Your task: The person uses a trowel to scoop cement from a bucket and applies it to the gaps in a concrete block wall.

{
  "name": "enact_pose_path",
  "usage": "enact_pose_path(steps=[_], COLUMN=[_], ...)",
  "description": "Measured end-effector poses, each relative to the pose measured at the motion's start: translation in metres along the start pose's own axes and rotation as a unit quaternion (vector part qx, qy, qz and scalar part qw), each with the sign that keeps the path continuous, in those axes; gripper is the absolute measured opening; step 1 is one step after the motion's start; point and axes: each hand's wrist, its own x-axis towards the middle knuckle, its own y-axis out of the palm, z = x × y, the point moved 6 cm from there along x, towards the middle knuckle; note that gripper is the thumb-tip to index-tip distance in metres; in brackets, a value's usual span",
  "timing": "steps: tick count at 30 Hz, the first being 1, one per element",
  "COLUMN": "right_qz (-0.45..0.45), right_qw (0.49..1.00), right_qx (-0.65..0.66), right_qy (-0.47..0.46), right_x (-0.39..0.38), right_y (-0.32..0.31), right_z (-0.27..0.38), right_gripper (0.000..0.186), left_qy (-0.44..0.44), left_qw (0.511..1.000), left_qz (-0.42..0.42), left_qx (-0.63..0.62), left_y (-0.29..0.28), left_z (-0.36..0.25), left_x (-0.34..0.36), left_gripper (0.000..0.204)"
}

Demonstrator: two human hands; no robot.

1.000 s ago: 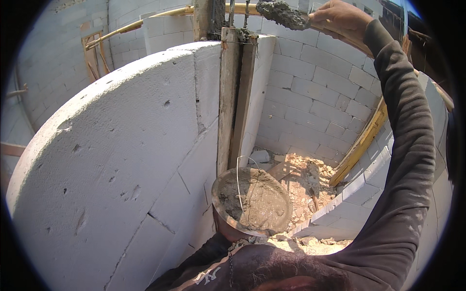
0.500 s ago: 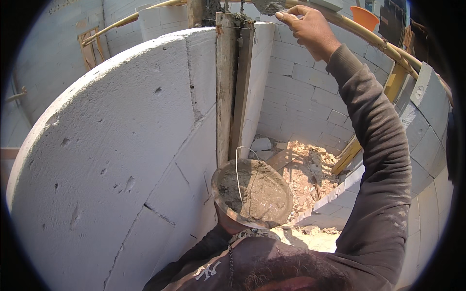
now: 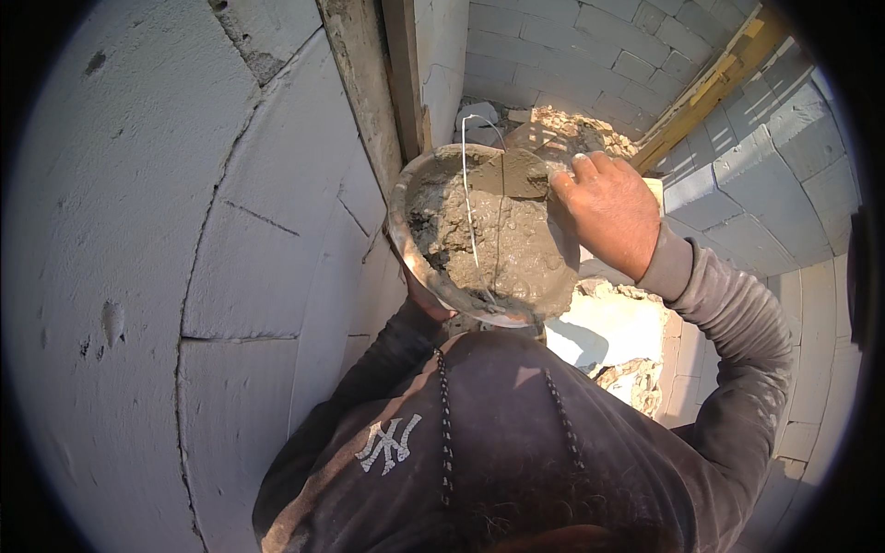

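Even though most of its fingers are hidden from me, the left hand (image 3: 430, 300) looks like it's grasping the bucket (image 3: 406, 244) from below, at the lower left of its side. So the bucket sits right above that hand and just left of the right hand (image 3: 610, 210), tipped so I'm looking down into it. It's got a good load of wet grey mortar (image 3: 516, 244), and a thin wire handle (image 3: 465, 166) stands up over it, left of the right hand and apart from it.

The right hand is at the bucket's right rim, back toward me, fingers curled in. Honestly can't tell if it's gripping something or just on the rim.

Left of both hands there's a big pale block wall (image 3: 249, 267), with an upright wooden board (image 3: 355, 88) beyond the left hand. Past the right hand I've got rubble (image 3: 576, 129), and up to its right a slanting yellow timber (image 3: 705, 83). More grey blocks (image 3: 774, 184) are off to its right, and a dusty dark sleeve (image 3: 728, 323) runs down from its wrist.
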Motion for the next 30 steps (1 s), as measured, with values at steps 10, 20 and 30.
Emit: enact_pose_path(steps=[10, 20, 30], right_qz=[0.217, 0.211, 0.224], right_qw=[0.929, 0.847, 0.843], right_qx=[0.298, 0.486, 0.474], right_qy=[-0.011, 0.038, 0.118], right_x=[-0.001, -0.024, 0.024], right_y=[0.039, 0.006, -0.134], right_z=[0.011, -0.046, -0.190], right_gripper=[0.032, 0.029, 0.027], left_qy=[-0.065, -0.096, -0.001], left_qw=[0.997, 0.972, 0.997], left_qz=[0.002, 0.082, 0.024], left_qx=[-0.049, -0.197, 0.074], left_y=[-0.001, -0.011, -0.015], left_z=[0.020, 0.021, -0.003], left_x=[-0.006, -0.009, -0.007], left_gripper=[0.090, 0.101, 0.099])
